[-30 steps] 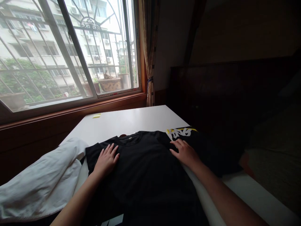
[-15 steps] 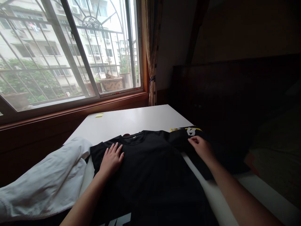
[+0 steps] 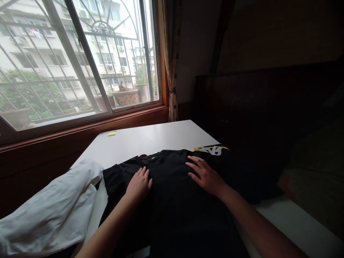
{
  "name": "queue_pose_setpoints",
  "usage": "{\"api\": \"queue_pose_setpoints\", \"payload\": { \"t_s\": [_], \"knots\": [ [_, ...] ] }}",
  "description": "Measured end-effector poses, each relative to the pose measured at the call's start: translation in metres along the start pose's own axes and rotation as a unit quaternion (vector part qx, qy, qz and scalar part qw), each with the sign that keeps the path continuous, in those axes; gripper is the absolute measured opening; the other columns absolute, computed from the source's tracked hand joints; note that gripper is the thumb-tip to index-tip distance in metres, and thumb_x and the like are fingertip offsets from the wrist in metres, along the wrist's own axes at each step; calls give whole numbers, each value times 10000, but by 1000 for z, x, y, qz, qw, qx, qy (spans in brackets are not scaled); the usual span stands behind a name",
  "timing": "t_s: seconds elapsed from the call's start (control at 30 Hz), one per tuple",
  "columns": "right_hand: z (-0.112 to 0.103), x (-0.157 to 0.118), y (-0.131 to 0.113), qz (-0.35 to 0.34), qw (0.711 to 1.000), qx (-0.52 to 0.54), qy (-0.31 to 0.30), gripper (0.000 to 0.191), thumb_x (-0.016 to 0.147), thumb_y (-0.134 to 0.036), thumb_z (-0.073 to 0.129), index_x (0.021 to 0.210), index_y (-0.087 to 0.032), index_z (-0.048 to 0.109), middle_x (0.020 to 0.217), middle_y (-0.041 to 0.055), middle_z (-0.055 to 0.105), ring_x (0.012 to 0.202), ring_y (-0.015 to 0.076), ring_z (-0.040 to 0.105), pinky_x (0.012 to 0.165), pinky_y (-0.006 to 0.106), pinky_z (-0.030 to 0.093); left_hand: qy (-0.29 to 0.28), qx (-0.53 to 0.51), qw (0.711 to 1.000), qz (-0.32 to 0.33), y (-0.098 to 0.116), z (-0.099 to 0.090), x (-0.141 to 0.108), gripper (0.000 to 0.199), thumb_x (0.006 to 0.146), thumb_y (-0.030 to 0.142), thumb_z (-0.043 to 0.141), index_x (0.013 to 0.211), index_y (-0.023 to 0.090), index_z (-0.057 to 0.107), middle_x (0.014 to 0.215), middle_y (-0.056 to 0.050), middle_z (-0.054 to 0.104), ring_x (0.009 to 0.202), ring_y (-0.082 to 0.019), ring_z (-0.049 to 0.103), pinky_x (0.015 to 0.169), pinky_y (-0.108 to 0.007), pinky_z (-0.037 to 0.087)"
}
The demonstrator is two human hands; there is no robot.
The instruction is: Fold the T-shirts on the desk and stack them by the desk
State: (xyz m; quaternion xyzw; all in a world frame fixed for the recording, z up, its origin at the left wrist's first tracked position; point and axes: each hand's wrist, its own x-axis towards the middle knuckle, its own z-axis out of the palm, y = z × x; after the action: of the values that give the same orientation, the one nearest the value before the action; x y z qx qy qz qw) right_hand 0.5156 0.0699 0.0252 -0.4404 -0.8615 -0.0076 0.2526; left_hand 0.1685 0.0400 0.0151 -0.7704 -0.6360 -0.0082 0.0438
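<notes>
A black T-shirt (image 3: 172, 208) lies spread over the white table, its round collar toward the window. My left hand (image 3: 139, 184) rests flat on the chest, just below the collar on the left side. Over the right shoulder area my right hand (image 3: 205, 175) is open, fingers spread; whether it presses on the cloth I cannot tell. Part of a pale print shows at the shirt's lower edge of view. Beyond the right shoulder lies another dark garment (image 3: 215, 149) with white lettering and a yellow stripe.
A white garment (image 3: 61, 204) lies at the left side of the table (image 3: 150, 134). A yellow sticker (image 3: 112, 133) is near the far left corner. Behind stand a barred window (image 3: 107, 57) and a tied curtain (image 3: 172, 71). The right side is dark.
My right hand has left the right sleeve and moved left onto the shoulder area, its fingers opening. The sleeve no longer sticks out. My left hand has slid slightly right.
</notes>
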Motion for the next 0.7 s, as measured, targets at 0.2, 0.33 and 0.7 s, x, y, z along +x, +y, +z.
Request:
{"api": "queue_pose_setpoints", "payload": {
  "t_s": [0.2, 0.33, 0.7],
  "knots": [
    [29, -6, -7, -4, 986, 0, -164, 594, 1021, -598, 412, 1549, -326, 423, 1645, 31, 354, 1528, 278, 281, 1248, 525, 248, -4, -3, 996, -92, -12, 19, 4, 672, 1044, 541, 277, 1580, 143, 352, 1670, -134, 236, 1550, -353, 201, 1197, -663, 208],
    [33, -5, -2, -3, 988, 2, -154, 583, 1025, -590, 409, 1555, -347, 408, 1649, 25, 343, 1531, 276, 276, 1248, 537, 234, -5, 3, 989, -151, -45, 24, 7, 696, 1039, 561, 256, 1581, 134, 349, 1673, -150, 229, 1547, -377, 190, 1190, -657, 211],
    [44, 8, 3, 14, 987, -8, -159, 624, 1029, -627, 333, 1591, -355, 323, 1677, 20, 266, 1551, 258, 215, 1257, 522, 198, 1, 0, 984, -181, -69, 32, 40, 719, 1029, 539, 267, 1575, 79, 351, 1652, -212, 275, 1517, -448, 228, 1188, -623, 226]
  ]
}}
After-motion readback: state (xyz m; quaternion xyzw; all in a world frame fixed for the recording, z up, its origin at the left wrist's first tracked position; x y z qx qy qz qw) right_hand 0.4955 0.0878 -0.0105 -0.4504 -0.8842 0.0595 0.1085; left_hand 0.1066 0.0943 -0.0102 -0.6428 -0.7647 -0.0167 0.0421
